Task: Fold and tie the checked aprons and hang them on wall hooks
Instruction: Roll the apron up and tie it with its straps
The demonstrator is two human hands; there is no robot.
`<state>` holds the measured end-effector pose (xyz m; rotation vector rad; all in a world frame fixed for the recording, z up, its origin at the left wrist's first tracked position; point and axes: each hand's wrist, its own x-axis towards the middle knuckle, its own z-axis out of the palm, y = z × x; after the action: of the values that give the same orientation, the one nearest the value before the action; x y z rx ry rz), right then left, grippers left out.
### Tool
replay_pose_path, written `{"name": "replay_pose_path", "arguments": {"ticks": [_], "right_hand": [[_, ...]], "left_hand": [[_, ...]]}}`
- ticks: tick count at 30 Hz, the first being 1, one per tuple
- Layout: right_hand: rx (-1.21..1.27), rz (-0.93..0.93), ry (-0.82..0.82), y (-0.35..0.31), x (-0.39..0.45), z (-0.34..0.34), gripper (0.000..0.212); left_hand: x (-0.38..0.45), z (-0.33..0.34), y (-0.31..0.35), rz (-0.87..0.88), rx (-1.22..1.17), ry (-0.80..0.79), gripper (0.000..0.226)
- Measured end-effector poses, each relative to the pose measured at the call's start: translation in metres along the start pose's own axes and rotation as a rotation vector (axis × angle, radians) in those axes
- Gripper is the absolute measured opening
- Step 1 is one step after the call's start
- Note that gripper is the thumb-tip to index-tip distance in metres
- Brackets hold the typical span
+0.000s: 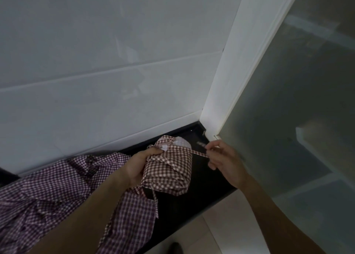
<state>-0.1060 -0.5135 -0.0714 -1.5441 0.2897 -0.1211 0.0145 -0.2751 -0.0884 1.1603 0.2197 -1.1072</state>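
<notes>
Over dark counter (201, 188), left hand (137, 167) grips folded apron (169, 173); right hand (224, 157) fingers pinch its strap (194, 152)

The folded bundle of red-brown and white checked apron cloth (169, 171) shows a pale white patch at its top. Its narrow tie strap (194, 152) carries the same small check. The loose heap of purple-maroon and white checked aprons (57, 192) looks darker and cooler in tone. Beneath lies the glossy black worktop (201, 188). The large wall tiles (115, 51) are plain pale grey-white, the upright frame (226, 76) bright white, the floor tiles (221, 225) cream.
</notes>
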Motion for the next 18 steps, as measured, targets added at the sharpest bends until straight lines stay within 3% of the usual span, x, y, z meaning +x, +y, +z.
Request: {"name": "replay_pose_path", "arguments": {"ticks": [3, 6, 10, 13, 16, 18], "right_hand": [[-0.326, -0.095, -0.078, 0.005, -0.012, 0.007, 0.041], [-0.357, -0.113, -0.067, 0.01, -0.014, 0.015, 0.064], [-0.515, -0.182, 0.156, 0.016, -0.008, 0.029, 0.056], [-0.594, -0.294, 0.266, 0.022, -0.001, 0.038, 0.019], [-0.673, -0.332, 0.309, 0.04, 0.004, 0.045, 0.045], [-0.717, -0.308, 0.31, 0.054, 0.006, 0.044, 0.047]], "left_hand": [[-0.002, 0.011, 0.002, -0.01, -0.086, -0.06, 0.046], [0.0, 0.021, 0.001, 0.024, -0.178, -0.1, 0.044], [0.005, 0.025, -0.003, 0.092, -0.257, -0.108, 0.035], [0.021, 0.021, -0.011, 0.128, -0.202, -0.098, 0.037], [0.034, 0.024, -0.019, 0.053, -0.13, 0.056, 0.048], [0.039, 0.028, -0.025, 0.012, -0.036, 0.161, 0.053]]}}
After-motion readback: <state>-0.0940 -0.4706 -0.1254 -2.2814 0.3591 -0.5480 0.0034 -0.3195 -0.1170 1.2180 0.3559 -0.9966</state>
